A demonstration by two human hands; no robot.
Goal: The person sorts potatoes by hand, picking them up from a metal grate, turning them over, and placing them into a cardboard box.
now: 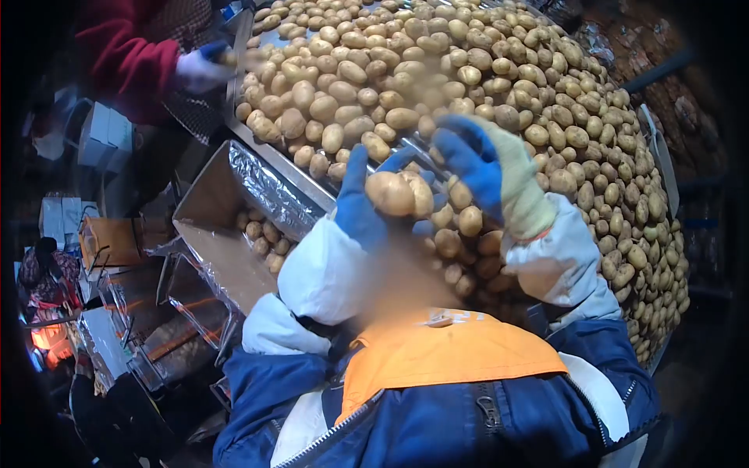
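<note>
My left hand [363, 204], in a blue-coated glove, is closed around two potatoes [390, 193], held over the near edge of the sorting table. To its right, my right hand [488, 168] wears a cream glove with blue-coated fingers. Its fingers curl down and leftward over the metal edge. Part of a potato shows by the fingertips, but whatever lies under the palm is hidden. Loose potatoes [470, 221] lie below my hands, partly covered by them and by a blurred patch.
A large heap of potatoes [562, 117] covers the table, bounded by a metal rim [285, 168]. An open cardboard box [207, 253] with potatoes inside stands at the left. Another person's gloved hand [204, 69] is at the upper left. White boxes [105, 136] sit behind.
</note>
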